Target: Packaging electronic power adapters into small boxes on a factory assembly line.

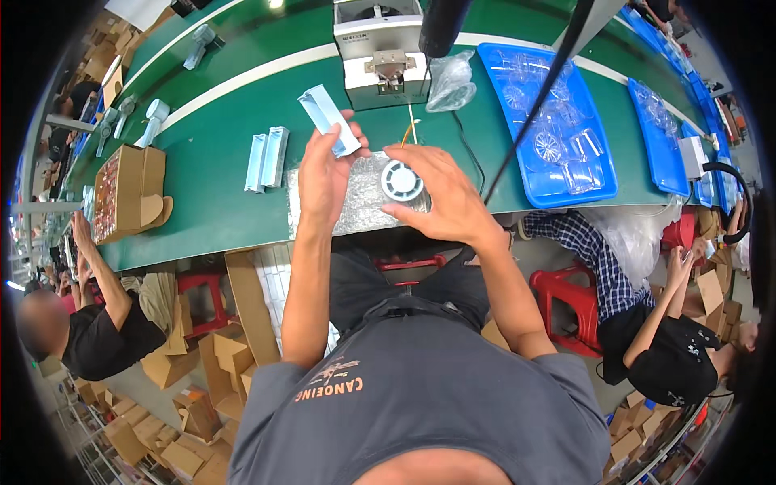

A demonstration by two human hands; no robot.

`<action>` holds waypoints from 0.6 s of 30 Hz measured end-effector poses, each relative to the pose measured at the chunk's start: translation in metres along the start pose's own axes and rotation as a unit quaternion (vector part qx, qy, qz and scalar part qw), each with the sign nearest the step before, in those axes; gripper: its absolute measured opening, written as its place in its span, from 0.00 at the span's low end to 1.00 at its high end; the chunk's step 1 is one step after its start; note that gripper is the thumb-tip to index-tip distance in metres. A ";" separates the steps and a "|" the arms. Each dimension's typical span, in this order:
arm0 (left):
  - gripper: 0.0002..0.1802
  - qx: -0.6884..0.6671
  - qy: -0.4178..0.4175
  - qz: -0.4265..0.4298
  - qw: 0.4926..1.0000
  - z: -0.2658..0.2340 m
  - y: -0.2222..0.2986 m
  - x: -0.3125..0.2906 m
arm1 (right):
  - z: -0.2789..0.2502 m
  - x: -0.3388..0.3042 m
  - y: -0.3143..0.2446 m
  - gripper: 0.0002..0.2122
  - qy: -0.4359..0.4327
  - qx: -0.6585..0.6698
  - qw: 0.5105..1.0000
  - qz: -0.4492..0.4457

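Observation:
My left hand (pixel 327 166) is closed around a light blue trough-shaped plastic housing (pixel 323 113), held tilted above the bench. Below and right of it, a round light blue fan-like part (pixel 402 180) with a white hub rests on a silvery, crinkled mat (pixel 356 202). My right hand (pixel 449 190) curves around this part, thumb on its near side and fingers on its far side, spread apart; no firm grip shows. A thin orange wire (pixel 407 133) runs behind the right fingers. Two more light blue housings (pixel 266 160) lie side by side to the left on the green bench.
A metal-fronted machine (pixel 384 69) stands straight ahead, a clear plastic bag (pixel 450 81) beside it. Blue trays (pixel 558 194) with clear plastic parts sit right. An open cardboard box (pixel 149 182) is left. A dark cable (pixel 537 105) crosses the view. Co-workers sit on both sides.

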State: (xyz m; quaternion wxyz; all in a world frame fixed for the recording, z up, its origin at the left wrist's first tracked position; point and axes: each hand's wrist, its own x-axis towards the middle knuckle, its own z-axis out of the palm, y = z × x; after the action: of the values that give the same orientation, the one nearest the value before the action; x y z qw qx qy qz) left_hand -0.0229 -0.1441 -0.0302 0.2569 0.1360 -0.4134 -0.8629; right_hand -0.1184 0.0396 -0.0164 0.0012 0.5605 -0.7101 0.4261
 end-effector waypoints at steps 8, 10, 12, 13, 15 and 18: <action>0.21 0.068 0.059 0.047 0.995 0.010 -0.002 0.016 | 0.056 0.032 0.011 0.07 0.178 0.417 0.870 0.191; 0.21 0.081 0.070 0.055 0.993 0.011 -0.003 0.017 | 0.052 0.040 0.004 0.06 0.135 0.383 0.890 0.208; 0.21 0.093 0.079 0.061 0.991 0.015 -0.004 0.019 | 0.051 0.043 0.003 0.06 0.115 0.364 0.899 0.216; 0.21 0.099 0.080 0.073 0.989 0.016 -0.005 0.019 | 0.051 0.044 0.002 0.06 0.114 0.329 0.913 0.211; 0.21 0.106 0.080 0.085 0.987 0.022 -0.006 0.018 | 0.051 0.046 0.002 0.05 0.113 0.294 0.926 0.206; 0.22 0.133 0.077 0.110 0.982 0.029 -0.007 0.014 | 0.051 0.048 0.003 0.05 0.118 0.269 0.934 0.205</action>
State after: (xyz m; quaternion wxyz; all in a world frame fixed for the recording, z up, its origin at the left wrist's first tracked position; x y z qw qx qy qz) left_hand -0.0497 -0.1298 -0.0183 0.3607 0.1892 -0.5161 -0.7535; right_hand -0.1140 -0.0289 -0.0274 -0.1535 0.3277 -0.6635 0.6548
